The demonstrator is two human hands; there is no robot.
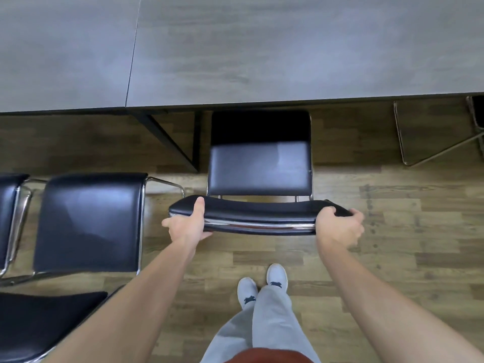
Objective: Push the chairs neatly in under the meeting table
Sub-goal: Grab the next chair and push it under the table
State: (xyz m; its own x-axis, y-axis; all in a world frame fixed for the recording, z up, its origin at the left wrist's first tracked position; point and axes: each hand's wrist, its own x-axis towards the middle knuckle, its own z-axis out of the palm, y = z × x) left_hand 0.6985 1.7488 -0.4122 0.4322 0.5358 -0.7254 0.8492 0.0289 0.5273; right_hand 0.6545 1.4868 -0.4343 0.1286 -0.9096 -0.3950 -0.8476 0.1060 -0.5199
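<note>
An office meeting room: a long grey wood-grain meeting table (288, 48) joined from sections, several matching black padded chairs (259, 166) on chrome tube frames along its near edge, and wood-plank flooring (392, 231).

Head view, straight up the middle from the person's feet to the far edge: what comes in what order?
Shoes → bare floor → chair backrest, both hands on it → chair seat → table.
</note>
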